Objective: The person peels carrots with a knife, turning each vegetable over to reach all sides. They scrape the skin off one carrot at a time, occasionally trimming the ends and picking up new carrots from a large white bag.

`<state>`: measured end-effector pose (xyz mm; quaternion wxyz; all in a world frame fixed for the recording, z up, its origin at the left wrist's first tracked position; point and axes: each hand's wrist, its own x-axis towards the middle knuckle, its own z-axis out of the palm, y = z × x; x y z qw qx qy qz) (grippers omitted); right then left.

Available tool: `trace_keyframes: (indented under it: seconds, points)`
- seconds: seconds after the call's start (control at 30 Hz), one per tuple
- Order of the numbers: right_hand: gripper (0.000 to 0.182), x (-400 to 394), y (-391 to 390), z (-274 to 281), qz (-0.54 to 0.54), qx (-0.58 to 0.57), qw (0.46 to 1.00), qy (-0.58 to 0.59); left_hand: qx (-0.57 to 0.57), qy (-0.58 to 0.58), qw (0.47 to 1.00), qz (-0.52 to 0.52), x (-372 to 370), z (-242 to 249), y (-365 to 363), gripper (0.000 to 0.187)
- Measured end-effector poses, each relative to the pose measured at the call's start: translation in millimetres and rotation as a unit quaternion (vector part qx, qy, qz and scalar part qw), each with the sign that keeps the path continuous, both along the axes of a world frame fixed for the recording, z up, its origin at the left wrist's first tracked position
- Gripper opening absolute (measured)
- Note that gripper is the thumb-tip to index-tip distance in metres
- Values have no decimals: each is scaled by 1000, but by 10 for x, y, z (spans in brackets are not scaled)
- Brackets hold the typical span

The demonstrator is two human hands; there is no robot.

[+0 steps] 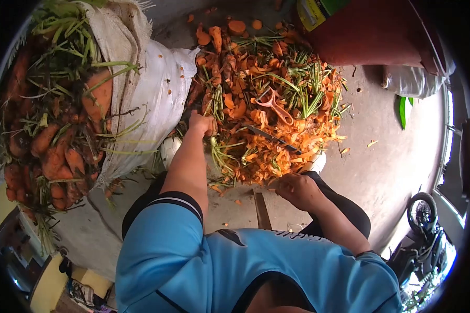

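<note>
My left hand (202, 123) reaches to the left edge of a heap of carrot peelings (277, 156), beside unpeeled carrots (228, 68) and cut green stems (222, 154). Its fingers are curled, and what they close on is hidden. At the heap's near edge, my right hand (300, 190) is closed with bent fingers; I cannot make out anything in it. An orange peeler (274, 106) lies on top of the heap. Below it rests a dark-bladed knife (271, 137), partly among the peelings.
A white woven sack (154, 94) full of carrots (62, 151) with green tops lies open at the left. A large dark red container (371, 36) stands at the back right. A green leaf (402, 112) lies on the concrete floor (386, 141). A motorbike (423, 240) is at the right.
</note>
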<state>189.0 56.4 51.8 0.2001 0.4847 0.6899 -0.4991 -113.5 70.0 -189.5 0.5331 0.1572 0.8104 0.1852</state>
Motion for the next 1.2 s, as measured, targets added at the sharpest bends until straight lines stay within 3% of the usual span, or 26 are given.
trace_keyframes:
  seconds: [0.1,0.17,0.2,0.3,0.4,0.43,0.5,0.63,0.83,0.97,1.03,1.07,1.13,1.2]
  points:
    - [31,-53,66,-44,-20,-13,995,-101,-5,-126,988,90,6,13,-116,77]
    - [30,20,23,-263,-24,101,990,-99,5,-191,962,193,109,91,-193,69]
    - [29,50,8,-389,-25,157,983,-96,7,-209,962,175,130,87,-219,67]
    - [28,44,116,-679,-28,180,973,-138,-8,-277,957,90,117,-113,-269,57]
    - [25,65,187,-1081,10,192,962,-196,-42,-234,963,127,263,240,-177,61]
    - [23,97,176,-1272,25,219,955,-197,-13,-241,954,178,284,-65,-277,64]
    - [21,75,218,-1424,82,264,935,-221,-29,-247,954,168,323,130,-264,68]
    - [24,-12,361,-1472,156,201,934,-252,-60,-336,907,246,305,580,-257,77]
    - [22,-24,360,-1180,0,126,972,-198,46,-317,926,199,331,667,-471,76]
    - [28,175,311,-1266,5,126,989,-75,147,-276,946,90,472,1259,-453,64]
    - [33,162,316,-1035,30,136,990,-12,213,-267,938,60,524,1440,-416,58]
    - [32,175,310,-909,-74,72,995,2,229,-256,939,33,537,1532,-398,57]
    - [29,-45,272,-154,-278,-63,958,33,257,-233,938,-21,579,1855,-377,56]
    - [40,-52,189,-46,-349,-54,924,146,294,-180,935,-82,654,2083,-389,58]
